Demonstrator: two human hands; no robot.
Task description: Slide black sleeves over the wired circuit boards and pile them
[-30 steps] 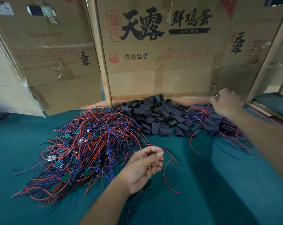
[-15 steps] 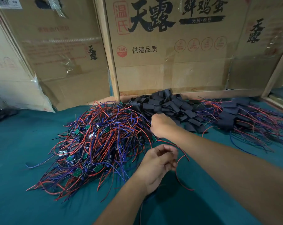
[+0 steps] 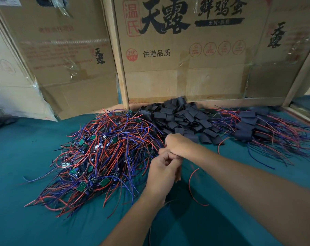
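A big tangle of red and blue wired circuit boards (image 3: 104,157) lies left of centre on the teal cloth. Loose black sleeves (image 3: 182,119) are heaped behind it against the cardboard. Sleeved boards (image 3: 248,125) are piled at the right, their wires fanned out. My left hand (image 3: 164,173) grips one wired board; its red wire (image 3: 190,185) loops down to the cloth. My right hand (image 3: 179,144) sits just above, fingers curled against the left fingertips, pinching a black sleeve that the hands almost wholly hide.
Tall cardboard boxes (image 3: 186,68) wall off the back, with a wooden post (image 3: 118,68) between them. A clear plastic sheet (image 3: 12,96) hangs at the left. Bare teal cloth (image 3: 44,219) lies along the near side and under my forearms.
My right hand left the sleeved pile at the right, passed the loose sleeve heap, and came back to meet my left hand. The left hand rose slightly with its wired board.
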